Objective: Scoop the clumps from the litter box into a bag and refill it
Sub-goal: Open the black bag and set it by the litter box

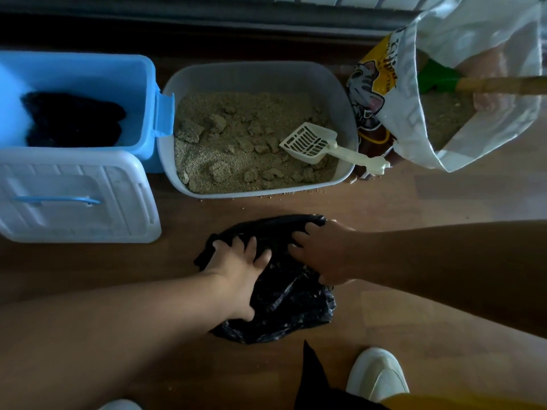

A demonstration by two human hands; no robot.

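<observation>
Dim indoor light, soft focus, wide-angle bending at edges, muted shadows

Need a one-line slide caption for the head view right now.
Both hands, left and right, work a black bag on the floor before the clumped litter box, scoop resting inside.
</observation>
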